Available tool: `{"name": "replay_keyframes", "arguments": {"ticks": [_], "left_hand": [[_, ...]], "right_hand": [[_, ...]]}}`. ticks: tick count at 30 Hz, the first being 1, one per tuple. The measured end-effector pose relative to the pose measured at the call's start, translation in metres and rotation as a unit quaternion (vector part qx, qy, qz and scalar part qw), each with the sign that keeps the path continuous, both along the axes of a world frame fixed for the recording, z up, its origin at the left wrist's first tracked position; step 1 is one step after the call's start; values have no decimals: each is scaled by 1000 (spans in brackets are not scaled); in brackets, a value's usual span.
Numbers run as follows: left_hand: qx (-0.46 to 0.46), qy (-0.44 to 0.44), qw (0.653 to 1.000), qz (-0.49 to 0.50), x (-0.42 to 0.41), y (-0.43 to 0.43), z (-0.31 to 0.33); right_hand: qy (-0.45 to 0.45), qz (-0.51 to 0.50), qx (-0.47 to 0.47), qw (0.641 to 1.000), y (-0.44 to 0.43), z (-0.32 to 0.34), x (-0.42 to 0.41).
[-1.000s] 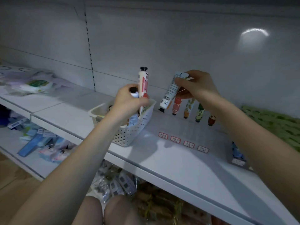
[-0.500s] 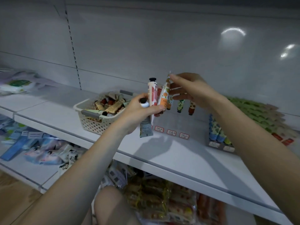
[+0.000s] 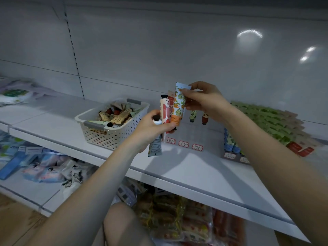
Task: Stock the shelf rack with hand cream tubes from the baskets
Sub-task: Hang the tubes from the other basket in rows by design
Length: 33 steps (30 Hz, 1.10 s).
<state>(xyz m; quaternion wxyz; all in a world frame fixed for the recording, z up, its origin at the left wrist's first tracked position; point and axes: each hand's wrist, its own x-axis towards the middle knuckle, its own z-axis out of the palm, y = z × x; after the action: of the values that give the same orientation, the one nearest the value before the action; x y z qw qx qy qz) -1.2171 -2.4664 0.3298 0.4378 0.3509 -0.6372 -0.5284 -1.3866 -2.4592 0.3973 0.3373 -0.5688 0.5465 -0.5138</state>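
My left hand (image 3: 150, 129) grips two hand cream tubes: a pink-patterned tube (image 3: 164, 110) standing cap up and a grey tube (image 3: 155, 142) pointing down. My right hand (image 3: 204, 101) pinches the flat end of an orange-and-green flowered tube (image 3: 178, 103), held upright against the pink one. Behind them is the clear shelf rack (image 3: 193, 135) with red price labels; a green tube (image 3: 192, 116) and a red tube (image 3: 204, 118) stand at its back. A white perforated basket (image 3: 110, 135) with several tubes sits left of my hands.
A second rack with blue-green tubes (image 3: 229, 142) stands to the right, beside rows of green packets (image 3: 269, 121). The white shelf (image 3: 195, 167) edge runs below my arms. Packaged goods fill the lower shelves (image 3: 46, 169). Bagged items (image 3: 14, 94) lie far left.
The view has shifted slightly. My right hand has turned the flowered tube more upright next to the pink tube. My left hand keeps its two tubes near the rack's front.
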Motion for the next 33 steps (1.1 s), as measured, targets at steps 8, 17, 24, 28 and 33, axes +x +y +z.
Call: {"name": "replay_keyframes", "arguments": {"ticks": [8,17,24,28,33], "left_hand": [[-65,-52,994,76,4,9,-10],[-98,-73,988,92,1,23,-11],[-87,-67,989,99,-10,32,-10],[-83,-45,991,97,-16,35,-15],[-68,-22,992,102,-19,22,-17]], "right_hand": [[-1,-36,-13,999,7,-11,9],[41,-46,-26,998,26,-9,17],[47,-77,-45,995,40,-10,15],[42,-105,-47,992,44,-16,12],[61,-147,-53,986,32,-21,7]]}}
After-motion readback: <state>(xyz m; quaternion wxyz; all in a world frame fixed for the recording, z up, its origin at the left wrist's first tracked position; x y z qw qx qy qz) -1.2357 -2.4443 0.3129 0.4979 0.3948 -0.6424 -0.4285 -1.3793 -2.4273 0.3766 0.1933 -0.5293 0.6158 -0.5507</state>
